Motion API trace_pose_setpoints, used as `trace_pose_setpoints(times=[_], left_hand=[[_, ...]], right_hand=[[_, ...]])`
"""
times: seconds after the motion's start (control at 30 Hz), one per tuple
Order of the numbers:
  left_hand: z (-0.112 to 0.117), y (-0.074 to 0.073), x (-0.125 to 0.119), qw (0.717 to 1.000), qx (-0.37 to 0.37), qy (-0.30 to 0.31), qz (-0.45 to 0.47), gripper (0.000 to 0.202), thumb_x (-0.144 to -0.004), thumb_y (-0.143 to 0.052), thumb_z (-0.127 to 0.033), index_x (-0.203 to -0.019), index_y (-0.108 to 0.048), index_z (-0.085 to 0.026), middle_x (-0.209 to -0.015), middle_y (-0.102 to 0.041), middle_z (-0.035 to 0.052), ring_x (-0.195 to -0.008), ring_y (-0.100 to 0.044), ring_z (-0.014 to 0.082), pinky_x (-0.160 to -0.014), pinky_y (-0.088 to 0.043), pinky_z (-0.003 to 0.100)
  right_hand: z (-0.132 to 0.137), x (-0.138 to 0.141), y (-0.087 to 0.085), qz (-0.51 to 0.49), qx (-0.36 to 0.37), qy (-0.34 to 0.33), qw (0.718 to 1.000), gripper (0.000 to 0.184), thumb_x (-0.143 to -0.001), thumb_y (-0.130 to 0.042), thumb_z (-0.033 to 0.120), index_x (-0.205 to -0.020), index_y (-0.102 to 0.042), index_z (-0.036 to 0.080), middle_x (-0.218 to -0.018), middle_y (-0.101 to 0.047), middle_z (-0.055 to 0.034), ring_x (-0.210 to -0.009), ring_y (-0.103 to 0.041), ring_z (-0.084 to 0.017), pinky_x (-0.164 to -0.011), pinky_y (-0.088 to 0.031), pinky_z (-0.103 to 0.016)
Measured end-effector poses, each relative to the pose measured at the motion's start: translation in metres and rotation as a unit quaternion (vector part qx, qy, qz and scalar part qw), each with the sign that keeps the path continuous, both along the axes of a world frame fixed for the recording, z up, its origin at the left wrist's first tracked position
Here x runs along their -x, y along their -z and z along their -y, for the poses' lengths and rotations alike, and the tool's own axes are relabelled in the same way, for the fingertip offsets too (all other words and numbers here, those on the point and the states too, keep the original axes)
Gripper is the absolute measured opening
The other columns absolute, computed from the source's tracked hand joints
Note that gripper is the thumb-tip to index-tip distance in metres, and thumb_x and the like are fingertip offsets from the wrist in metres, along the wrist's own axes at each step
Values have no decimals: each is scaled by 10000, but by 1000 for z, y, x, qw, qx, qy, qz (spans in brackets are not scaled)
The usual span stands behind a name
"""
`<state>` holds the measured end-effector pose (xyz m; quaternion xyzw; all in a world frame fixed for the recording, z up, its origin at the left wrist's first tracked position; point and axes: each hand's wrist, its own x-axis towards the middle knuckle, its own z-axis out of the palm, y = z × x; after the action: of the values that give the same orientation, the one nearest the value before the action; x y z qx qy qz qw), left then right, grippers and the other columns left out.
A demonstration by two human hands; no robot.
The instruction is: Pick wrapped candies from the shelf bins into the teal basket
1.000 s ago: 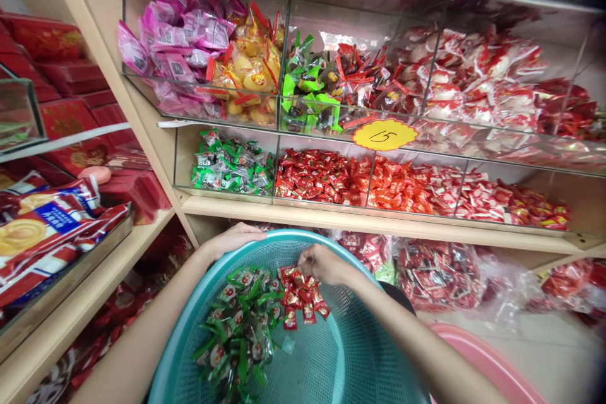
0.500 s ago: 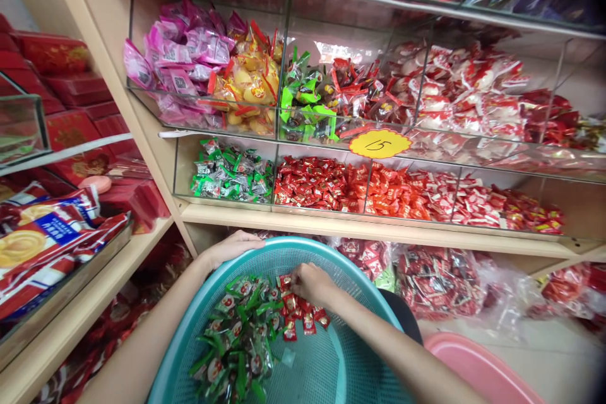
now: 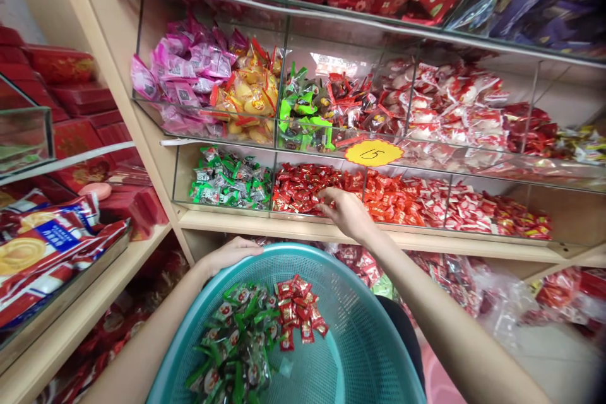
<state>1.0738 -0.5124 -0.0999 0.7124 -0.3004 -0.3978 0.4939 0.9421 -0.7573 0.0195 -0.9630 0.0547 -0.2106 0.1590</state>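
A teal mesh basket point(image 3: 360, 353) sits in front of me, holding a pile of green-wrapped candies point(image 3: 237, 341) and a smaller heap of red-wrapped candies point(image 3: 298, 312). My left hand point(image 3: 227, 254) grips the basket's far rim, fingers curled over it. My right hand point(image 3: 345, 211) reaches up into the clear shelf bin of red candies point(image 3: 303, 186), fingers bent down among the wrappers; whether it holds any is hidden.
The glass-fronted bin beside it holds green candies point(image 3: 231, 180); more red ones point(image 3: 426, 202) fill bins to the right. A yellow price tag point(image 3: 374, 153) marked 15 hangs above. Upper bins hold pink, yellow and green sweets. Biscuit packs point(image 3: 42, 246) lie on the left shelf.
My right hand has left the red candies in the basket and risen to the red candy bin on the shelf. The left hand stays on the rim. The view tilted upward.
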Motion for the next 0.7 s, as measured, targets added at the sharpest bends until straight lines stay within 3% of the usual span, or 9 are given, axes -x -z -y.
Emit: trace_pose_setpoints(times=[0.1, 0.27, 0.43, 0.6, 0.7], left_hand=[[-1, 0, 0, 1000, 7, 9, -1, 400, -702, -615, -522, -778, -696, -138, -661, -640, 8, -604, -520, 140, -597, -394, 240], [0, -1, 0, 1000, 4, 10, 6, 399, -708, -609, -523, -768, -697, -138, -681, -646, 16, -628, -529, 150, -609, -405, 241], [0, 0, -2, 1000, -1, 12, 9, 392, -714, -604, -520, -788, -704, -148, -693, -659, 19, -634, -542, 159, -602, -407, 243], [0, 0, -2, 1000, 0, 12, 12, 393, -714, -603, -517, -801, -709, -149, -709, -670, 21, -644, -553, 162, -609, -410, 246], [0, -3, 1, 1000, -2, 2, 6, 385, -699, -621, -502, -818, -710, -147, -731, -679, 25, -659, -555, 165, -616, -412, 247]], right_hand=[[11, -10, 6, -8, 31, -25, 999, 274, -780, -575, 201, -1051, -605, 227, -932, -578, -45, -793, -553, -154, -694, -390, -243], [15, -22, 20, -37, 19, -31, 999, 158, -792, -572, 238, -913, -669, 210, -891, -575, -47, -805, -560, -159, -734, -409, -249], [14, -26, 23, -22, 19, -36, 999, 161, -828, -522, 228, -875, -675, 218, -879, -583, -48, -812, -564, -159, -733, -408, -248], [14, -19, 8, 50, -2, -28, 998, 152, -833, -509, 227, -859, -656, 198, -855, -588, -48, -782, -559, -160, -720, -408, -260], [7, -3, -6, 126, -52, -37, 990, 142, -827, -519, 242, -818, -645, 178, -823, -595, -47, -766, -554, -158, -718, -411, -268]])
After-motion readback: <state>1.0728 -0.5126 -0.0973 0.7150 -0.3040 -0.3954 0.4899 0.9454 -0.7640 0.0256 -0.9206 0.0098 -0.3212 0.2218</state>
